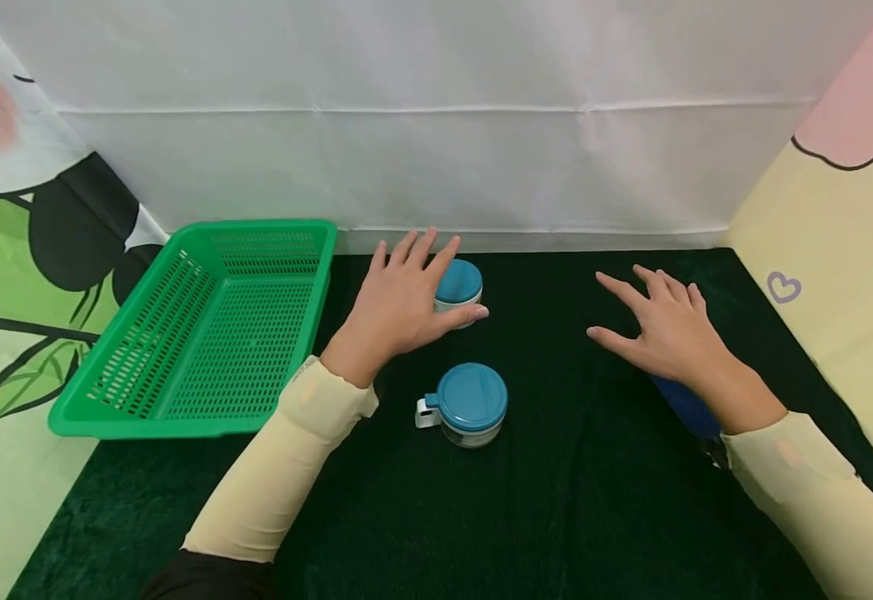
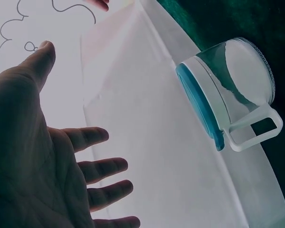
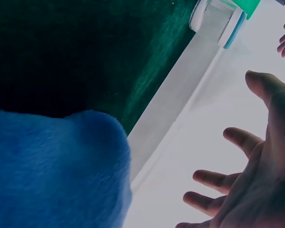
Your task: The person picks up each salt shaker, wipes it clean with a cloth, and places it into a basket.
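Observation:
My left hand is raised with fingers spread, holding nothing. It partly covers the farther jar, which has a blue lid. Nearer to me stands a second jar, clear-walled, with a blue lid and a white handle pointing left. In the left wrist view, one handled jar stands apart from the fingers. My right hand, also spread and holding nothing, hovers over the right side of the table. Partly hidden beneath that wrist lies a blue cloth; its fuzzy surface fills the lower left of the right wrist view.
A green plastic basket with slotted walls stands on the left, beside my left forearm. Dark green cloth covers the table. A white sheet rises behind it, with printed sheets on both sides.

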A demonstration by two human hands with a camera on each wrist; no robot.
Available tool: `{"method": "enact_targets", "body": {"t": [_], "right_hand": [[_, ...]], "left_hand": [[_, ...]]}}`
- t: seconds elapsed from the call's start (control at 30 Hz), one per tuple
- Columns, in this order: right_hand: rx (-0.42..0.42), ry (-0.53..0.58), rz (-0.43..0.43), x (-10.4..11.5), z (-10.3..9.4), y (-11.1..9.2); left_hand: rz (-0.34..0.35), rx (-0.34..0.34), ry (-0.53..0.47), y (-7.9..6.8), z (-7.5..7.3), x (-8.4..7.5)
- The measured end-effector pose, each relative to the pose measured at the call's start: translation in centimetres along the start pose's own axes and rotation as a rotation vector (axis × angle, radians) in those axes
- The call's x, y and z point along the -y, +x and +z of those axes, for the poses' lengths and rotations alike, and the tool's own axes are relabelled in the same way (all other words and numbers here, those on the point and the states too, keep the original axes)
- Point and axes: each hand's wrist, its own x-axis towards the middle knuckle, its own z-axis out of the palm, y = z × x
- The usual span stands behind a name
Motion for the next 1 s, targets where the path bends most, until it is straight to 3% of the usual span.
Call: {"method": "enact_targets", "body": {"t": [1.0], "right_hand": [[0.074, 0.036, 0.071, -4.6, 1.2, -4.8]], "left_hand": [[0.003, 0.034, 0.009, -0.8, 0.2, 0.7]]}}
